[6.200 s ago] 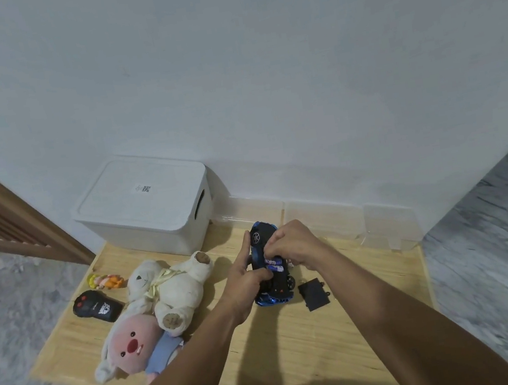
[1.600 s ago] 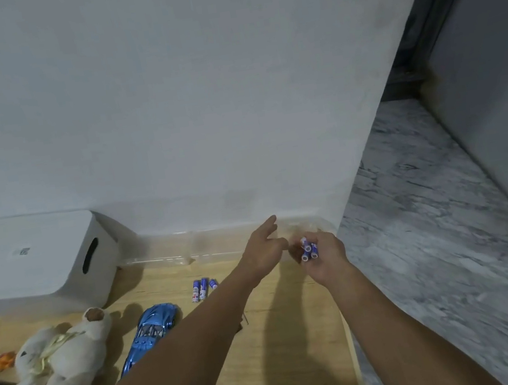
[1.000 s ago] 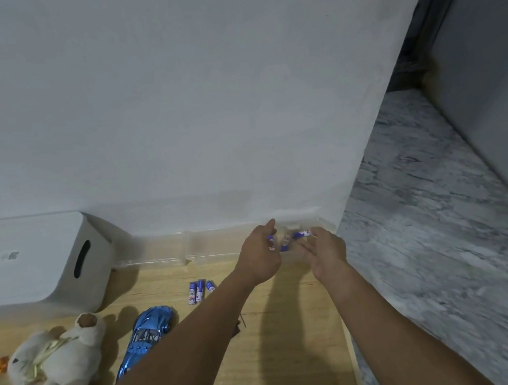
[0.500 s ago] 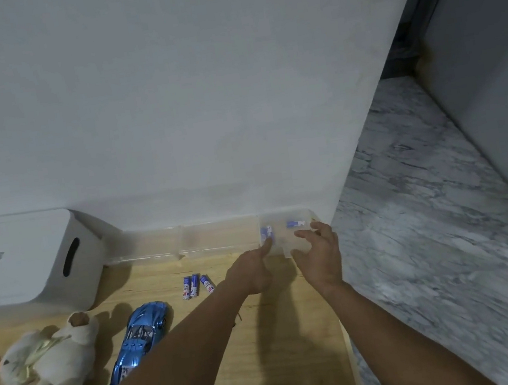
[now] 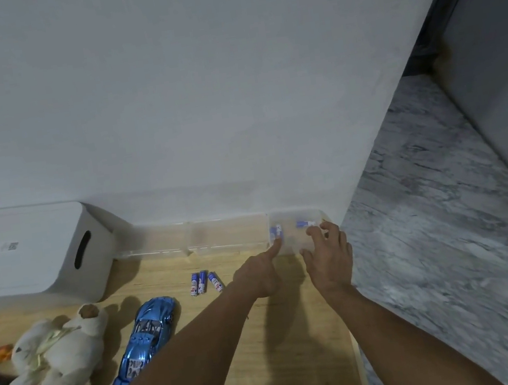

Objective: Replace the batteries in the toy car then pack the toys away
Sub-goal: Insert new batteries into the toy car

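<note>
Resting left of both hands (image 5: 259,279) (image 5: 330,258) (well apart): toy car (image 5: 147,336)

A plain white wall (image 5: 199,101) fills most of what I see. To its right lies grey marbled floor (image 5: 445,246), bounded by another grey wall (image 5: 507,88). At the white wall's foot lies a pale wooden board (image 5: 287,335).

Both hands reach to a small clear plastic box (image 5: 293,219) against the wall at the wooden board's (image 5: 287,335) far right corner. The left hand (image 5: 260,278) points its index finger at the box's near-left edge; the right hand (image 5: 330,258) rests spread fingers on it. Blue batteries show inside. 3 batteries (image 5: 205,282) lie beside a blue toy car (image 5: 147,338), with a cream teddy bear (image 5: 62,351) and a white storage bin (image 5: 31,255) further left
</note>
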{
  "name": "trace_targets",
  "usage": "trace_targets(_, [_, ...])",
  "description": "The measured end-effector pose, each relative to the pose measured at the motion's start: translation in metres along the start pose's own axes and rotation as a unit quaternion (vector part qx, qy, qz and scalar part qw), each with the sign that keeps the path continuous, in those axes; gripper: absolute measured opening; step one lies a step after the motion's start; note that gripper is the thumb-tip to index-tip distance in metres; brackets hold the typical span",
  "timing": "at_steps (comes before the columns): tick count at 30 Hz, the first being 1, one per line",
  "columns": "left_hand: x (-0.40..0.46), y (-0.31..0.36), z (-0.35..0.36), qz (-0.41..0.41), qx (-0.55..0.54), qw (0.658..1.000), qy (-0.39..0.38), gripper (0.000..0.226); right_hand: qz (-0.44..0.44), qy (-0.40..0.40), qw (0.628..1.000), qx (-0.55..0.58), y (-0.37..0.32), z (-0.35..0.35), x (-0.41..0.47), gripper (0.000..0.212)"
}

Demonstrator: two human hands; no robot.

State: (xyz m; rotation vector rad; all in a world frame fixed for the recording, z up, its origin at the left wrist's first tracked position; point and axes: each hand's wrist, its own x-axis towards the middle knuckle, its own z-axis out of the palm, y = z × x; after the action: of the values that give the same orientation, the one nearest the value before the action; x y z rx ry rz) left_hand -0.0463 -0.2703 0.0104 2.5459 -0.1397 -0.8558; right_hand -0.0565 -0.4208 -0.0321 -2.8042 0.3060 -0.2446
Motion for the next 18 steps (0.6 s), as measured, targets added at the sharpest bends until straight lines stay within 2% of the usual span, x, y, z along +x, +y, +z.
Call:
trace_targets(6, [-0.013,-0.014,0.004,0.046,-0.043,0.998,0.026,0.092,-0.025,0.033,0.999,0.011,-0.012,-0.001,-0.008,0.051])
trace_targets(11, [-0.037,-0.046,0.003,0.001,-0.028,0.99,0.137,0.062,-0.092,0.033,0.994,0.045,-0.036,0.002,-0.024,0.043])
trace_targets(14, [-0.052,-0.074,-0.005,-0.054,-0.019,0.979,0.196,0.047,-0.129,-0.014,0.986,0.109,-0.058,0.008,-0.034,0.031])
trace_targets(16, [-0.064,-0.094,-0.01,-0.088,-0.007,0.968,0.237,0.039,-0.131,-0.087,0.977,0.145,-0.077,0.01,-0.04,0.02])
trace_targets(18, [-0.076,-0.113,-0.015,-0.124,0.016,0.959,0.256,0.041,-0.136,-0.142,0.971,0.138,-0.094,0.014,-0.045,0.02])
